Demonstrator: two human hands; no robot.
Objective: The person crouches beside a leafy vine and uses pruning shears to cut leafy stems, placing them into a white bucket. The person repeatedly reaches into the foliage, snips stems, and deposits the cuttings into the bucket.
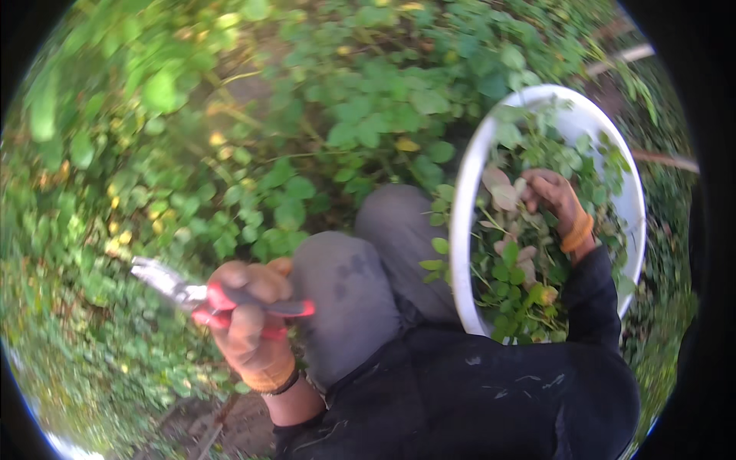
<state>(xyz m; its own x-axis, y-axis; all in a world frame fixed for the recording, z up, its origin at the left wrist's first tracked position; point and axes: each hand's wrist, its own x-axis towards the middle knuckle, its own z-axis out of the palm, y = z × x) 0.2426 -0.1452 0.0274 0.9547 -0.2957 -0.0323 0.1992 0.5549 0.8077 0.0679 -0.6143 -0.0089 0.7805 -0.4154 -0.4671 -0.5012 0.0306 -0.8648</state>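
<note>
My left hand (pixel 253 322), in an orange glove, is closed around red-handled pruning shears (pixel 218 295), with their metal head pointing left over the low foliage. My right hand (pixel 548 199), also gloved, is inside a white plastic bucket (pixel 463 253) at the right, its fingers curled at the cut leafy stems (pixel 510 268) that fill the bucket; what exactly is between the fingertips is too small to make out. Some sprigs stick out over the bucket's rim.
Dense green leafy plants (pixel 360 115), some leaves yellow, surround me. My bent knees in grey trousers (pixel 337 299) sit between the shears and the bucket. Bare soil (pixel 207 422) shows at the lower left, and brownish sticks (pixel 663 159) lie beyond the bucket.
</note>
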